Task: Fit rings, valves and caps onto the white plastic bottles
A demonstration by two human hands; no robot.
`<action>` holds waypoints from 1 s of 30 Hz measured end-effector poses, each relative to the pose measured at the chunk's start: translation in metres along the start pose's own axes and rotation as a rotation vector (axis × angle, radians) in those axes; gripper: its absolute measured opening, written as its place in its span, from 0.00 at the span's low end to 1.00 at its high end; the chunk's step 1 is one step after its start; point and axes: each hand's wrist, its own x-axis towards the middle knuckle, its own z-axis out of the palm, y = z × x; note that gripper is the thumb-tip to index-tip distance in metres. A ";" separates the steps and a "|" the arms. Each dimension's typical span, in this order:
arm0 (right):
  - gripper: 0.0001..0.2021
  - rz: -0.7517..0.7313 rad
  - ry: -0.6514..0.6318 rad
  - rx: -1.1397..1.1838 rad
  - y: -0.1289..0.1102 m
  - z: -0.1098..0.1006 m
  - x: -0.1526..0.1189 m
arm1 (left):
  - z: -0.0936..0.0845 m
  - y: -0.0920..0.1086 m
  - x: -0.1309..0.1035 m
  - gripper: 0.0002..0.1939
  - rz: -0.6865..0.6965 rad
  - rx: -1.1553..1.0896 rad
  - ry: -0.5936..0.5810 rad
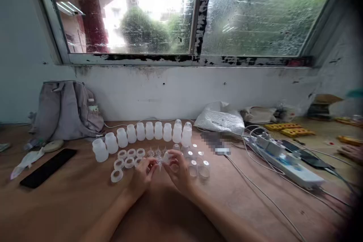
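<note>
My left hand (144,173) is closed in a pinch, its fingertips at a clear silicone bottle teat (159,163) whose tip points down. Close beside it, my right hand (179,171) pinches a whitish translucent ring (167,156); its far side is hidden by the fingers. More clear teats (158,152) stand just behind the hands. White screw rings (116,175) lie in rows to the left of my left hand. Clear domed caps (203,171) with white spots on top stand to the right. Behind all these curves a row of frosted white bottles (121,137), the rightmost with domed tops.
At the left are a black phone (48,168) and a grey backpack (66,111). A silvery plastic bag (219,118) lies against the wall. Cables trail from a white power strip (295,172) on the right, with yellow trays (296,131) beyond it.
</note>
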 end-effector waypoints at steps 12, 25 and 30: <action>0.11 0.210 -0.189 0.067 -0.011 0.003 0.000 | -0.001 -0.006 0.000 0.11 0.097 0.179 0.045; 0.15 0.156 -0.099 -0.169 -0.002 0.005 -0.002 | -0.001 -0.002 0.002 0.07 0.135 0.143 0.026; 0.16 0.102 0.009 -0.187 -0.006 0.004 0.000 | 0.003 -0.007 0.003 0.05 0.115 0.211 -0.058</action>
